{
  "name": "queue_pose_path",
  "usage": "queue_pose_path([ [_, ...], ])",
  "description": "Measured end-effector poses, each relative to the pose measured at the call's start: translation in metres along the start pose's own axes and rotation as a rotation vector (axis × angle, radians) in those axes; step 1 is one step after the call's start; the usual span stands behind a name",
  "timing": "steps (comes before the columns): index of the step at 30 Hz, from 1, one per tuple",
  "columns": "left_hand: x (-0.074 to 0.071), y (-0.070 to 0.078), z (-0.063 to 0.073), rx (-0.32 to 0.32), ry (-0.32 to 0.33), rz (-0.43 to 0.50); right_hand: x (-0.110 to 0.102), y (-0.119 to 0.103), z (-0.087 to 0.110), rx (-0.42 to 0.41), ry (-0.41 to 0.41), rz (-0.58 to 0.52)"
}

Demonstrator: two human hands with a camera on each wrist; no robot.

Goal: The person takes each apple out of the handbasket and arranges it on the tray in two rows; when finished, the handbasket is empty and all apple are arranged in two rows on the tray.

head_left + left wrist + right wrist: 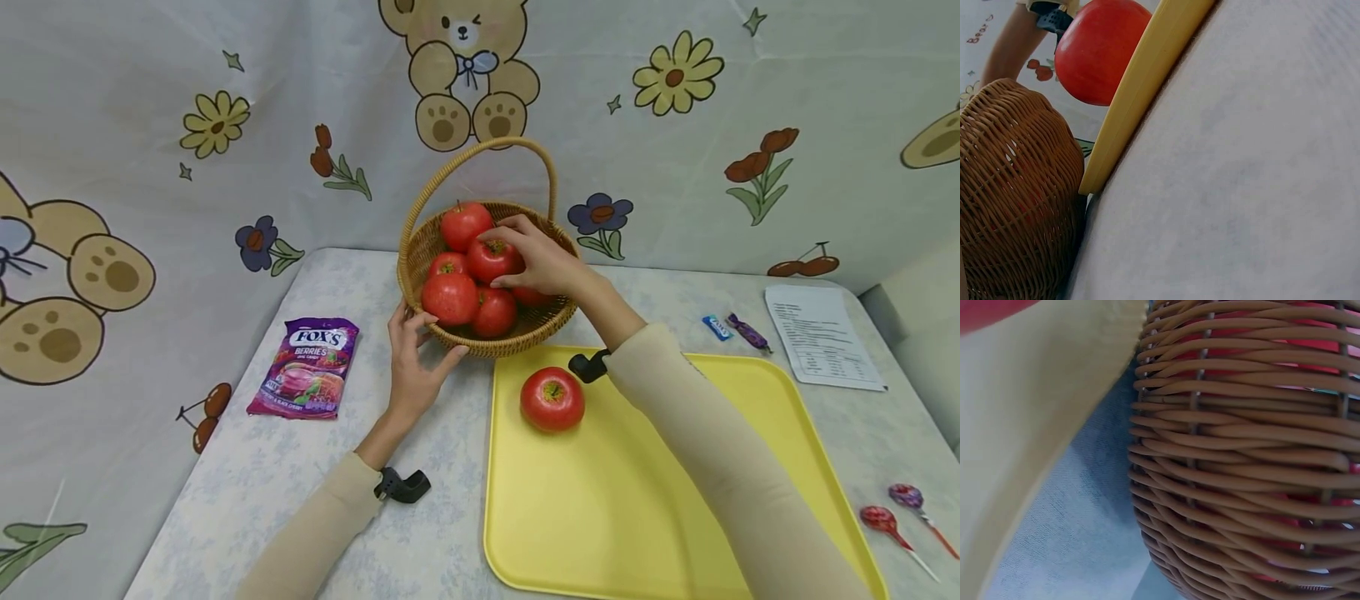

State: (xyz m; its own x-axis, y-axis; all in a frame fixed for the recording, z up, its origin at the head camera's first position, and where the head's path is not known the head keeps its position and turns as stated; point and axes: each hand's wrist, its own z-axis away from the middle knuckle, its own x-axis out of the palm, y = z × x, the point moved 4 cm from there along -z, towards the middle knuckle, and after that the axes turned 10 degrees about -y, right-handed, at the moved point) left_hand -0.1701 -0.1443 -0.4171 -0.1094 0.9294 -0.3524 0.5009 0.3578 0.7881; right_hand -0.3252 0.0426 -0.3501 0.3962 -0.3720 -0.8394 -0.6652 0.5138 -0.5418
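The right hand point(538, 254) is pinching a red fruit point(483, 265) in the basket point(517, 343); nearer the body, the left hand point(415, 371) is spreading wide against its side, seemingly bracing it. Holding that side steady should be sparing neighbouring fruits point(449, 298) knocks.

Over the yellow tray point(1141, 75) we see a red fruit point(1100, 56), partly hidden by the rim. Just beside the tray's end we find the wicker basket point(1022, 187), red showing through its weave. Beyond the tray are a forearm point(1011, 53) with a dark strap point(1054, 19) and printed cloth point(986, 11); before it, pale tabletop point(1241, 156).
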Motion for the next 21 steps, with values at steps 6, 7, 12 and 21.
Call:
queue_pose_path([
  [6, 0.000, -0.001, 0.000, -0.006, -0.002, -0.005, 0.001, 0.002, -0.001, -0.026, 0.043, 0.040],
  [7, 0.001, -0.001, 0.000, -0.005, -0.001, -0.004, 0.001, 0.002, 0.000, -0.032, 0.052, 0.044],
  [12, 0.002, 0.000, 0.000, 0.000, 0.003, -0.005, -0.001, -0.001, 0.004, -0.069, 0.090, 0.056],
  [21, 0.002, 0.000, 0.000, 0.004, 0.010, -0.015, -0.019, -0.023, 0.030, -0.179, 0.186, 0.042],
])
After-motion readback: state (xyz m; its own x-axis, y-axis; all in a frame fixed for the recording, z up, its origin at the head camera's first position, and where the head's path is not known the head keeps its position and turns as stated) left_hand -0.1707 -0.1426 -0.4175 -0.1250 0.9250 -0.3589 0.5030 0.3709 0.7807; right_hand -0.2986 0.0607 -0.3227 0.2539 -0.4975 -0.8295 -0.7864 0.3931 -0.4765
